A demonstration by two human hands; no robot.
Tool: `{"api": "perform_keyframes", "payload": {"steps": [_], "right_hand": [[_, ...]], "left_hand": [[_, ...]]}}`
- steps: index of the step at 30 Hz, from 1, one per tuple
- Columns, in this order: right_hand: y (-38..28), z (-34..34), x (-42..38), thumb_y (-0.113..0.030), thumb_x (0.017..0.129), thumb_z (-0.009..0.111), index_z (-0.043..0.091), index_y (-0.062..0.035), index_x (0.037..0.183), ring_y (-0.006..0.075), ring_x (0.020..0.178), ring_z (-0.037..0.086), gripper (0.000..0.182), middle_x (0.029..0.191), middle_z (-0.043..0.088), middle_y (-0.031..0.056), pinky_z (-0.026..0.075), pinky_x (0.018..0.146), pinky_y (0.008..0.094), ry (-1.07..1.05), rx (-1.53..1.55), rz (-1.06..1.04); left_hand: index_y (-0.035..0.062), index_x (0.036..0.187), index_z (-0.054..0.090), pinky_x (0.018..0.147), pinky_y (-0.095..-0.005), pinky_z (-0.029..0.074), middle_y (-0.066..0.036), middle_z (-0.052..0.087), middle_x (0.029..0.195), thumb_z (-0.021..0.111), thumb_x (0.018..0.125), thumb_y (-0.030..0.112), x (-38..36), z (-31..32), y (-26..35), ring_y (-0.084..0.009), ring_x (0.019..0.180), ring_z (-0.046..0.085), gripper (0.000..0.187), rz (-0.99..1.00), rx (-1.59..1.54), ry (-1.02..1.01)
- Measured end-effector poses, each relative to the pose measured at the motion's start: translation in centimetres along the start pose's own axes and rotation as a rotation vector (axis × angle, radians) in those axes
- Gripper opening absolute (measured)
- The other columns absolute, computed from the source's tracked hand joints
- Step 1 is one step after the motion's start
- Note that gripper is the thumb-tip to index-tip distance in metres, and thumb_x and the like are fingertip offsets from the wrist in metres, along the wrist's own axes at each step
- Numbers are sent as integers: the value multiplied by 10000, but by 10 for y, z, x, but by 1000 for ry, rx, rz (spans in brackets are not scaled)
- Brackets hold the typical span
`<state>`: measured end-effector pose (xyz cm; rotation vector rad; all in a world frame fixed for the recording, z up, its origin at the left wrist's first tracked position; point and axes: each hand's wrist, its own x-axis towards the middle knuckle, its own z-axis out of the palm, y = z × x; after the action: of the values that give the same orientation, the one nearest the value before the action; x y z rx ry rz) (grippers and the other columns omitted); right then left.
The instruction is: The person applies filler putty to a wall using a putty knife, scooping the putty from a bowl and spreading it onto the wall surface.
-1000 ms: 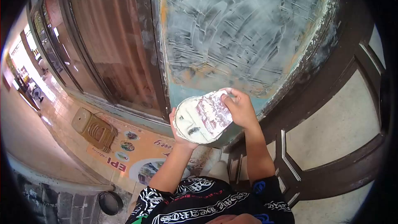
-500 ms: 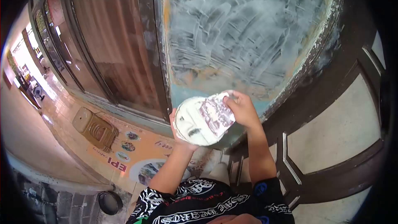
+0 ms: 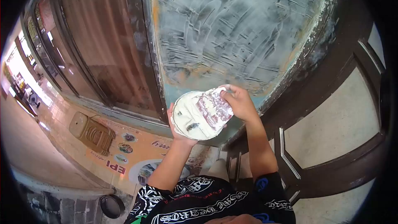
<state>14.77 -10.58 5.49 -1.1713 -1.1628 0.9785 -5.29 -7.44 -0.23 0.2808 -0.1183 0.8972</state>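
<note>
My left hand (image 3: pixel 181 138) is closed around the rim of a round, shallow container (image 3: pixel 180 107) from its left and underside. White putty (image 3: pixel 187 115) coats the inside, with a few dark smudges in it. My right hand (image 3: pixel 241 104) pinches a flat rectangular spreader (image 3: pixel 216 108) by its upper right edge, thumb on top. The spreader is reddish and smeared with white putty. It lies tilted over the right side of the container, against the putty. Most of my left fingers are hidden beneath the container.
Ahead stands a wall panel (image 3: pixel 236 37) streaked with grey-white putty. A dark-framed window (image 3: pixel 103 45) is on the left, a brown panelled door (image 3: pixel 331 120) on the right. Below left, a brown plastic stool (image 3: pixel 92 132) lies on a printed banner (image 3: pixel 141 151); a dark round pan (image 3: pixel 112 205) is near the bottom.
The container and both hands have shifted slightly up and left in view. The spreader has tilted a little over the putty. The whole scene has also shifted left as my head turned.
</note>
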Motion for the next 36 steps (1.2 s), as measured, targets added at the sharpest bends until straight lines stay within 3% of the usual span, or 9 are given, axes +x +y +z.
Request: {"api": "perform_keyframes", "payload": {"steps": [14,16,21,23,24,28,30,33,36], "right_hand": [[-97,-55,14,-194,1049,591,646,18,1135,40,812,623,235,926,719,12,498,730,218,127,-125,-310],[-130,-68,18,-220,1048,598,655,13,1116,35,799,605,249,911,711,2,485,717,216,128,-212,-366],[-209,-89,25,-293,1034,626,663,1,1064,32,758,561,299,872,696,-12,456,686,234,145,-438,-505],[-233,-92,25,-289,1026,636,659,6,1058,36,760,559,298,866,699,0,457,689,243,154,-592,-535],[-244,-92,23,-275,1014,653,664,7,1038,42,751,556,283,842,687,1,452,684,245,158,-649,-544],[-276,-104,26,-256,1013,661,652,-42,1023,22,677,470,215,783,592,-65,361,592,220,93,-784,-571],[-292,-115,31,-253,1015,659,649,-43,1019,23,678,469,211,779,588,-65,361,592,220,83,-811,-600],[-334,-128,29,-239,981,699,675,-18,990,49,719,547,223,787,639,-28,420,615,242,119,-851,-572],[-373,-136,35,-212,1038,616,655,-20,989,75,741,564,202,822,646,-17,473,683,254,24,-872,-467]], "left_hand": [[104,1469,497,1085,-676,386,-139,519,1496,351,959,673,60,57,-27,-422,1335,507,778,-130,-12,-110],[95,1489,484,1069,-779,308,-166,468,1539,387,954,667,75,71,-33,-472,1369,450,789,-87,-3,-55],[60,1474,491,1107,-714,327,-181,485,1522,373,963,655,111,109,-40,-475,1357,465,794,-82,41,-163],[47,1468,494,1133,-663,332,-181,492,1515,371,967,647,129,116,-41,-472,1353,470,791,-260,-339,-405],[39,1463,495,1148,-647,322,-189,497,1508,376,967,640,128,141,-50,-472,1352,471,789,-87,-21,-194],[31,1480,468,1154,-663,298,-224,457,1528,393,963,640,147,160,-61,-487,1371,444,803,-105,25,-252],[69,1375,579,1096,-529,430,-133,609,1385,372,968,645,155,167,-65,-366,1264,570,735,-103,61,-292],[32,1486,462,1157,-665,295,-220,453,1533,398,965,637,167,180,-72,-484,1382,431,801,-92,6,-278],[42,1473,486,1155,-652,309,-200,476,1522,392,968,639,178,197,-78,-470,1378,443,788,-52,6,-253]]}}
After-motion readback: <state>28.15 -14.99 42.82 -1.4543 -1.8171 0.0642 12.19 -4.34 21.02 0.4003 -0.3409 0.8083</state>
